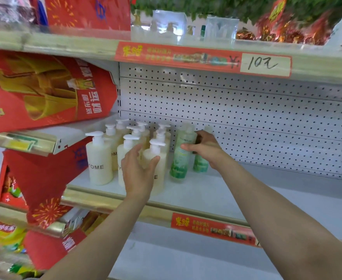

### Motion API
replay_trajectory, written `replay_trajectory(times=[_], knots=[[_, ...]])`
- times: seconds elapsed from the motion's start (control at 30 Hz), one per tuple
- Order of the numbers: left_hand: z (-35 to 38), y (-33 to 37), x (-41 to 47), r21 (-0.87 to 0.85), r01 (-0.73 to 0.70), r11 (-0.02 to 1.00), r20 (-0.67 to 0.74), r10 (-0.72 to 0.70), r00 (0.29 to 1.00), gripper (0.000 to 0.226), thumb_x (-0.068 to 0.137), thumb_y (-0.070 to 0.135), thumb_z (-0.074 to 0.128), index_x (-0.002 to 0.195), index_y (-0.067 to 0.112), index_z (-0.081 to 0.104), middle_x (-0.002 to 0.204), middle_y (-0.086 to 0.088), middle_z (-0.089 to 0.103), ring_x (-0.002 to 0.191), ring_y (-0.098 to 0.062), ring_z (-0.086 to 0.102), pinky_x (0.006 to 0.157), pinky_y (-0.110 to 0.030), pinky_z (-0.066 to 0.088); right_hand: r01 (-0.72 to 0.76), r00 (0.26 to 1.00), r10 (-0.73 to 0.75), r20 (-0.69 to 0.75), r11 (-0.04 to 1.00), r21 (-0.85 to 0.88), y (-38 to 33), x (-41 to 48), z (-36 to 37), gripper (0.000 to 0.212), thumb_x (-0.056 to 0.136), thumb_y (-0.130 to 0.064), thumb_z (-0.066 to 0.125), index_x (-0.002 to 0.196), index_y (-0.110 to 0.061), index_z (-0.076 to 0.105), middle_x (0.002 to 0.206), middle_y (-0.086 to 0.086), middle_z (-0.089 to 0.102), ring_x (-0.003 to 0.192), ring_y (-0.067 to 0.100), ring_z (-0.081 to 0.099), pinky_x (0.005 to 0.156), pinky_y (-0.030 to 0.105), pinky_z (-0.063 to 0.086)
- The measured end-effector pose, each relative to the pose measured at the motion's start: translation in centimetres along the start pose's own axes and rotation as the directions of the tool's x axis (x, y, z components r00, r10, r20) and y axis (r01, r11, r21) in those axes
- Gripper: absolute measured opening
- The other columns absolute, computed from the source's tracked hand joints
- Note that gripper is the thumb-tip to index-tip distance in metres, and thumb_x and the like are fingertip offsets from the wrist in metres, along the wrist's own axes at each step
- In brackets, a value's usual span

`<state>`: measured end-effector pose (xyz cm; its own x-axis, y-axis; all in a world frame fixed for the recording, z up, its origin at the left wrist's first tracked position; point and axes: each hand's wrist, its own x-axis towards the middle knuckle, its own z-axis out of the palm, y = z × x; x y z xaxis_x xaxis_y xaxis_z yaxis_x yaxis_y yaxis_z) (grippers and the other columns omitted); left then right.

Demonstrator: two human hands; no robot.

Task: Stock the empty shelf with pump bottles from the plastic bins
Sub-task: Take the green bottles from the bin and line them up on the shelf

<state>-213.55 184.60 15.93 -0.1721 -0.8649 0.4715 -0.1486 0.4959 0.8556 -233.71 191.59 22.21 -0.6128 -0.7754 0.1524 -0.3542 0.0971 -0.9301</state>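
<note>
Cream plastic, smooth and round-shouldered: the cream pump bottles (113, 146) are standing in a tight block at the left end of the shelf (246, 190), white pump heads up, black lettering facing out. Left hand (139, 170) is cupping the front cream pump bottle (156, 156), with the thumb on its right side and the fingers going round its left, so this grip is holding the bottle body. Right hand (204, 146) is curling round the upper part of the green bottle (180, 158), which is translucent, slim and taller, with a leafy label. This grip is closed on it. A second green bottle (200, 164) is standing just beside it, partly hidden behind the hand. Whether the green ones have pumps I cannot tell, as the tops are blurred.

Step in hand looks like squaring up the rows. Bottles are glossy and top-heavy with pumps, so pushing low on the body is safer than at the neck. Keeping labels forward, sliding rather than lifting, and closing the gap between cream and green without knocking the block over should do it.

Shelf deck is flat white metal and the white perforated back panel (246, 118) is behind it. Most of the deck to the right is bare, so the task looks far from done. Plastic bins are not in view. Red cardboard gift boxes (45, 87) are leaning at the left.
</note>
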Motion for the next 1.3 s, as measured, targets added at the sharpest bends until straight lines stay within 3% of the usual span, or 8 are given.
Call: replay_trajectory(times=[0.33, 0.5, 0.67, 0.77, 0.9, 1.03, 1.17, 1.3], knots=[[0.2, -1.7, 0.0, -0.032, -0.019, 0.999, 0.041, 0.020, 0.999, 0.047, 0.080, 0.049, 0.072, 0.121, 0.031, 0.057, 0.118, 0.018, 0.057, 0.108, -0.015, 0.053, 0.093, -0.040, 0.049, 0.016, 1.000, -0.018, -0.017, 0.995, -0.100, 1.6, 1.7, 2.0, 0.052, 0.070, -0.014, 0.089, 0.116, -0.017, 0.064, 0.108, -0.004, 0.072, 0.100, 0.014, 0.069, 0.088, 0.032, 0.057], [0.2, -1.9, 0.0, -0.035, -0.022, 0.999, 0.056, 0.024, 0.998, 0.047, 0.081, 0.047, 0.072, 0.122, 0.030, 0.057, 0.120, 0.017, 0.057, 0.109, -0.015, 0.052, 0.092, -0.032, 0.045, 0.011, 1.000, -0.014, -0.018, 0.991, -0.131, 1.5, 1.8, 2.2, 0.048, 0.077, -0.015, 0.084, 0.119, -0.021, 0.063, 0.105, -0.008, 0.069, 0.093, 0.005, 0.065, 0.070, 0.015, 0.049], [-0.2, -1.8, 0.2, -0.009, -0.017, 1.000, 0.109, 0.018, 0.994, 0.048, 0.084, 0.042, 0.072, 0.127, 0.027, 0.057, 0.126, 0.010, 0.058, 0.114, -0.016, 0.050, 0.092, -0.022, 0.035, -0.045, 0.997, 0.032, -0.070, 0.979, -0.198, 1.3, 1.7, 2.7, 0.054, 0.078, -0.016, 0.083, 0.126, -0.022, 0.057, 0.109, -0.006, 0.066, 0.100, 0.013, 0.064, 0.084, 0.024, 0.052], [-1.0, -1.8, 0.2, 0.012, -0.034, 0.999, 0.178, 0.031, 0.984, 0.051, 0.086, 0.037, 0.073, 0.132, 0.026, 0.054, 0.128, 0.005, 0.057, 0.117, -0.018, 0.050, 0.098, -0.030, 0.042, -0.091, 0.990, 0.063, -0.127, 0.969, -0.228, 1.0, 0.9, 3.3, 0.073, 0.077, -0.020, 0.083, 0.141, -0.018, 0.049, 0.125, 0.000, 0.065, 0.116, 0.020, 0.062, 0.099, 0.035, 0.051], [-3.7, -1.8, 0.9, 0.032, -0.111, 0.993, 0.260, 0.098, 0.960, 0.054, 0.087, 0.033, 0.073, 0.135, 0.020, 0.051, 0.129, -0.001, 0.055, 0.118, -0.021, 0.052, 0.100, -0.041, 0.046, -0.146, 0.955, 0.076, -0.288, 0.962, -0.231, -1.6, -1.9, 4.4, 0.085, 0.080, -0.025, 0.082, 0.151, -0.014, 0.036, 0.140, 0.005, 0.053, 0.126, 0.022, 0.053, 0.095, 0.025, 0.042], [-7.9, -0.8, 3.0, 0.060, -0.170, 0.984, 0.281, 0.146, 0.949, 0.054, 0.085, 0.039, 0.072, 0.133, 0.025, 0.051, 0.130, -0.002, 0.054, 0.118, -0.023, 0.052, 0.091, -0.043, 0.049, -0.081, 0.928, -0.092, -0.361, 0.896, -0.437, -6.1, -5.5, 5.9, 0.078, 0.085, -0.031, 0.076, 0.150, -0.012, 0.038, 0.147, 0.009, 0.051, 0.133, 0.022, 0.049, 0.104, 0.030, 0.039], [-12.8, 0.3, 5.6, 0.157, -0.303, 0.940, 0.302, 0.247, 0.921, 0.042, 0.088, 0.042, 0.062, 0.120, 0.015, 0.056, 0.124, -0.009, 0.056, 0.117, -0.031, 0.050, 0.087, -0.042, 0.046, -0.003, 0.923, -0.244, -0.296, 0.766, -0.643, -10.4, -9.3, 8.9, 0.076, 0.087, -0.043, 0.072, 0.151, -0.019, 0.039, 0.148, 0.006, 0.049, 0.134, 0.023, 0.047, 0.104, 0.034, 0.041], [-18.0, 1.3, 6.3, 0.259, -0.314, 0.914, 0.338, 0.219, 0.915, 0.047, 0.097, 0.046, 0.049, 0.131, 0.013, 0.051, 0.138, -0.014, 0.049, 0.128, -0.035, 0.044, 0.096, -0.045, 0.041, 0.013, 0.936, -0.275, -0.220, 0.650, -0.760, -13.4, -13.2, 13.6, 0.069, 0.091, -0.052, 0.062, 0.150, -0.026, 0.038, 0.149, 0.005, 0.045, 0.137, 0.024, 0.042, 0.104, 0.038, 0.040]])
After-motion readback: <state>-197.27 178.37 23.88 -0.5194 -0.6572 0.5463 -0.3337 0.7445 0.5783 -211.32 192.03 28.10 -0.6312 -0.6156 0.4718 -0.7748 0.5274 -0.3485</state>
